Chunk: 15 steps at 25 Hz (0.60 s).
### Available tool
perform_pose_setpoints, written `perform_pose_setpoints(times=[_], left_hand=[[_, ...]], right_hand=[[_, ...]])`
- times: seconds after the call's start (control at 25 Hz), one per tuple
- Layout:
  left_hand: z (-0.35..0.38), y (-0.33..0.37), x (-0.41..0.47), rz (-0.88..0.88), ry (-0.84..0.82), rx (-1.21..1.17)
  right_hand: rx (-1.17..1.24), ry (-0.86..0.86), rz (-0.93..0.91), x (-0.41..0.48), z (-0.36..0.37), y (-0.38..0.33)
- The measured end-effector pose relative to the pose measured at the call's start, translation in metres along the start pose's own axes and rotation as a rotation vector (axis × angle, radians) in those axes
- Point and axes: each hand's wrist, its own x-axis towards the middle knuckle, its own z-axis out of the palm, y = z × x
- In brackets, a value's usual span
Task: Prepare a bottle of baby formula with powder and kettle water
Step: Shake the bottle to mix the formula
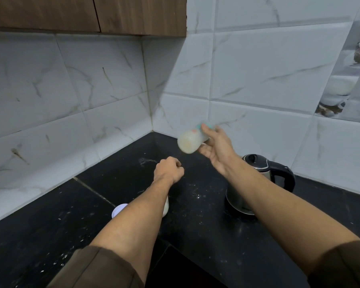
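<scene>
My right hand (215,148) holds the baby bottle (190,140) in the air above the back corner of the black counter (197,204). The bottle is tilted almost onto its side, base towards me, blurred, with whitish liquid inside and a teal top behind my thumb. My left hand (168,170) is a closed fist below and left of the bottle, holding nothing that I can see. A steel kettle with a black handle (279,173) stands at the right, partly hidden by my right forearm. A white container (165,206) and a white lid (117,209) lie under my left forearm, mostly hidden.
White marble-look tiled walls meet in a corner behind the bottle. A brown wooden cabinet (87,13) hangs at the upper left. White powder specks dot the counter.
</scene>
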Motion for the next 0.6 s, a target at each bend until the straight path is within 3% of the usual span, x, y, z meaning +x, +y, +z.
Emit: perform_pose_setpoints(times=[0.08, 0.28, 0.44, 0.48, 0.6], left_hand=[[-0.001, -0.002, -0.001, 0.007, -0.007, 0.001], [0.000, -0.002, 0.003, -0.005, -0.010, -0.008], [0.002, -0.004, 0.004, -0.001, -0.002, -0.014], [0.001, -0.004, 0.004, -0.004, 0.002, -0.014], [0.002, -0.005, 0.007, -0.013, 0.005, -0.009]], right_hand=[[0.167, 0.126, 0.019, 0.005, -0.001, -0.003], [-0.173, -0.127, 0.008, 0.001, 0.003, -0.001], [0.193, 0.204, -0.027, 0.010, 0.000, -0.006], [0.221, 0.214, -0.003, 0.011, 0.000, -0.006], [-0.053, -0.054, 0.060, 0.000, 0.002, 0.000]])
